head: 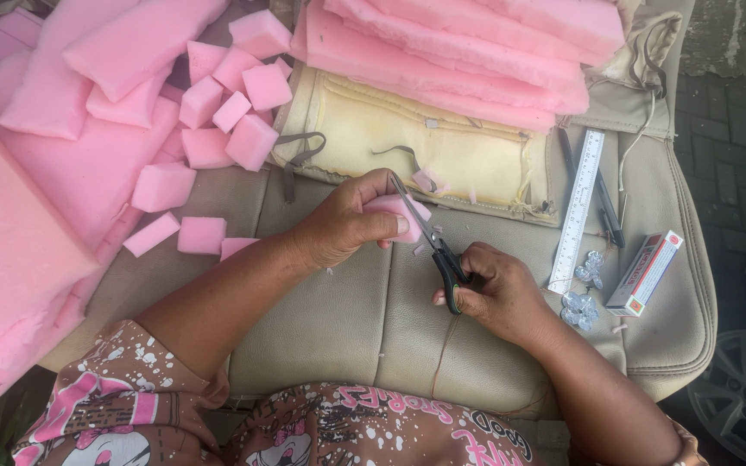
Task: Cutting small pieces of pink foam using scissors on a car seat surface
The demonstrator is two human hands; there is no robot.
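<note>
Head view: a small pink foam piece [401, 216] is pinched in the left hand [343, 226], the grip closed round it, just above the middle of the beige seat cushion [338, 319]. Black-handled scissors [435, 250] are held by the right hand [498, 293], fingers curled shut through the loops, with the blades parted and set against the foam's right edge. Trimming appears to be the step in hand: a snip is being lined up, and tiny pink offcuts are scattered on the cushion beside the blades. The next move, by judgement, calls for the foam to be held steady and the blades closed cleanly, with fingertips kept clear.

Cut foam blocks [218, 129] are heaped at the cushion's upper left, and long foam slabs [477, 52] are stacked along its top edge. Towards the cushion's right side, a clear ruler [577, 211] is laid upright beside a dark pen [608, 211]. Further right, a small oblong box [645, 273], white with red panels, is lying slantwise, and crumpled clear wrappers [582, 298] are seen between it and the right hand.
</note>
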